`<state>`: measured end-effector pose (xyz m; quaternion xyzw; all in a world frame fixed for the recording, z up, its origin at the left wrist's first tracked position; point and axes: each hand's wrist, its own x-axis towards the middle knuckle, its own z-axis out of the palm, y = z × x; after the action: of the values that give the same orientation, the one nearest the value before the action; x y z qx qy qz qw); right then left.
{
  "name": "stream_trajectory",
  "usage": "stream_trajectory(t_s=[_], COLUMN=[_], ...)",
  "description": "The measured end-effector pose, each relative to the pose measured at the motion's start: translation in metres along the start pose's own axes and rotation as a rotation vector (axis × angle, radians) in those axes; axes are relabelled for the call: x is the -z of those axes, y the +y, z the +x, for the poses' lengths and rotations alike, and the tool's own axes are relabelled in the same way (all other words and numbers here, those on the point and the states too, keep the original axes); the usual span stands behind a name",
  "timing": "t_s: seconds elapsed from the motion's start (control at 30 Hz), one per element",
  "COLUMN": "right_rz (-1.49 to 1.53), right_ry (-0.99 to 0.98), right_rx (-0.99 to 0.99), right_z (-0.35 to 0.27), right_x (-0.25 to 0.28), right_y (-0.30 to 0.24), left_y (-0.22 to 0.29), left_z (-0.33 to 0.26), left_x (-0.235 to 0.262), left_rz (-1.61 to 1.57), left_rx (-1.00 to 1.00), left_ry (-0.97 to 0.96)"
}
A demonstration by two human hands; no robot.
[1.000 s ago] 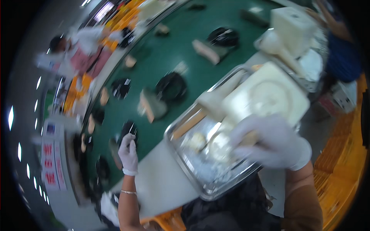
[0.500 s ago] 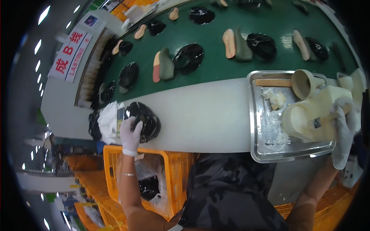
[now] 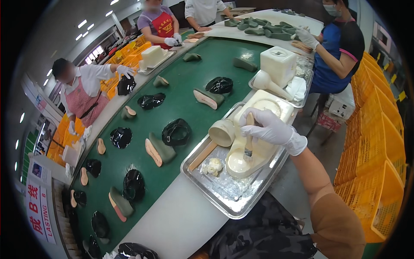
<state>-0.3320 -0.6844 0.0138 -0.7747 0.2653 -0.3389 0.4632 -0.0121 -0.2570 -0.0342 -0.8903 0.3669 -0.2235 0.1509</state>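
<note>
My gloved right hand (image 3: 269, 129) is closed round the handle of a flat brush (image 3: 249, 144), held upright. The brush's lower end is at the round opening of a cream plastic glue container (image 3: 276, 103), where white liquid shows. This container lies in a metal tray (image 3: 235, 211) together with a beige cup (image 3: 222, 133), a wooden strip (image 3: 203, 155) and a crumpled whitish lump (image 3: 212, 166). At the lower edge a glossy black shoe upper (image 3: 137, 250) is partly cut off, with a bit of white beside it. I do not see my left hand.
The green conveyor belt (image 3: 125, 157) carries black uppers, green shoe lasts and insoles. Beyond my tray stands a second tray with a white container (image 3: 278, 64). Co-workers (image 3: 338, 47) sit and stand around the belt. Yellow crates (image 3: 371, 172) line the right side.
The view has swung to the right and up, bringing co-workers into sight. My right hand has moved from the container's side to its opening, with the brush now visible. My left hand has left the picture.
</note>
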Motion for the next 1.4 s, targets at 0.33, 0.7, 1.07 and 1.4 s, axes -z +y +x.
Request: stream_trajectory(t_s=[0.33,0.7,1.07,1.4], right_rz=[0.029,0.030,-0.238,-0.445], right_ry=[0.010,-0.012,0.224,0.214], right_rx=[-0.008,-0.001,0.254,0.388], right_z=[-0.004,-0.002,-0.044,-0.066], right_x=[-0.003,-0.002,-0.044,-0.075], right_y=[-0.003,0.001,0.007,0.043], left_y=[0.043,0.107,0.104,0.114], left_z=[0.014,0.039,0.044,0.040], left_x=[0.072,0.009,-0.008,0.028], left_rz=[-0.440,-0.427,-0.719,-2.143], left_rx=[-0.155,-0.467,-0.399,0.099], left_ry=[0.379,-0.133,-0.034,-0.600])
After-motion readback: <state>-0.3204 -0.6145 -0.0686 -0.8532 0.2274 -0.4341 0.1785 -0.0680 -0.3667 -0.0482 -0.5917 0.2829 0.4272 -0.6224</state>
